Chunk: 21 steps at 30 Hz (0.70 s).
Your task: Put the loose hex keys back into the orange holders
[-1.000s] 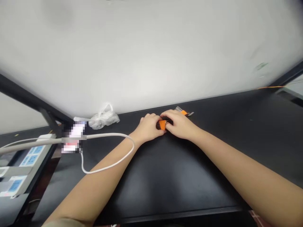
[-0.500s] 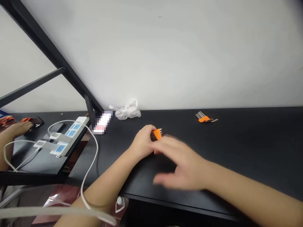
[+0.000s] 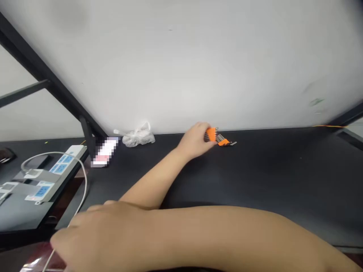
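Note:
My left hand (image 3: 195,141) reaches toward the wall at the back of the dark table. Its fingers are closed around a bundle of thin metal pieces with an orange band (image 3: 211,134). Just right of it, a second orange-banded metal bundle (image 3: 223,142) lies on the table, close to the held one. My right hand (image 3: 93,236) is low at the left, its arm crossing the foreground over my left forearm. Only the back and knuckles show; its fingertips are hidden. A white cable (image 3: 85,181) passes behind it, and whether the hand grips it is unclear.
A tied clear plastic bag (image 3: 138,136) and a blurred-out phone-like item (image 3: 106,151) lie at the back left. A white power strip (image 3: 61,168) with plugs rests on the side table. Black frame bars (image 3: 65,88) slant along the left. The wall (image 3: 181,75) closes off the back.
My left hand has carried its bundle right and back, beside the other bundle. My right hand has swung from beside it to the lower left. The camera view has turned somewhat right.

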Tool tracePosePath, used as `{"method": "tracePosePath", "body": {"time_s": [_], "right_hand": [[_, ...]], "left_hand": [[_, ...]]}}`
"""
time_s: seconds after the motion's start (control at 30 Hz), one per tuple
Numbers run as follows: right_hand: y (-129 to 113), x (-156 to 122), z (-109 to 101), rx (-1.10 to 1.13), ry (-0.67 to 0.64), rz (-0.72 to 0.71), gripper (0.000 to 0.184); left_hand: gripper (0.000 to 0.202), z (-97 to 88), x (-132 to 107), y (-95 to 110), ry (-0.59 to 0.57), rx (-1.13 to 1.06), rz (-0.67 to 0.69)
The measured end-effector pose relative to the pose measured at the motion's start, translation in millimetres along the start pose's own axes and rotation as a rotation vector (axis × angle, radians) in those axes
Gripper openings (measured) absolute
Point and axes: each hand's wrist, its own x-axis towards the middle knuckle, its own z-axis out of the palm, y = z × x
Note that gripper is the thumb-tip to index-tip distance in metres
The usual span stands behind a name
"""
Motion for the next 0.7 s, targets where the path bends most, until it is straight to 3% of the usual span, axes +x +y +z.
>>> {"method": "tracePosePath", "body": {"time_s": [0.07, 0.13, 0.17, 0.23, 0.3, 0.33, 0.43, 0.53, 0.7], "right_hand": [[25, -36, -13, -0.076, 0.119, -0.185, 0.045], [62, -83, -29, -0.162, 0.334, -0.256, 0.036], [85, -107, -36, -0.218, 0.448, -0.231, 0.028], [132, -152, -48, -0.298, 0.702, -0.020, 0.014], [175, -183, -53, -0.293, 0.866, 0.221, 0.026], [193, -192, -53, -0.264, 0.861, 0.295, 0.038], [228, -198, -45, -0.117, 0.702, 0.329, 0.065], [238, -189, -36, 0.083, 0.663, 0.328, 0.061], [233, -179, -33, 0.578, 0.690, 0.413, 0.039]], "left_hand": [[0.042, -12.2, -6, -20, -0.077, 0.025, 0.048], [0.044, -24.2, -21, -38, -0.167, 0.025, 0.023], [0.039, -29.0, -30, -44, -0.178, 0.008, -0.006], [0.032, -35.3, -46, -50, -0.186, -0.047, -0.042], [0.041, -37.2, -56, -51, -0.180, -0.091, -0.066], [0.043, -37.2, -58, -50, -0.169, -0.108, -0.078], [0.042, -35.6, -56, -52, -0.123, -0.109, -0.088], [0.037, -33.7, -50, -58, -0.143, -0.098, -0.066], [0.032, -27.5, -50, -58, -0.185, -0.114, -0.063]]}}
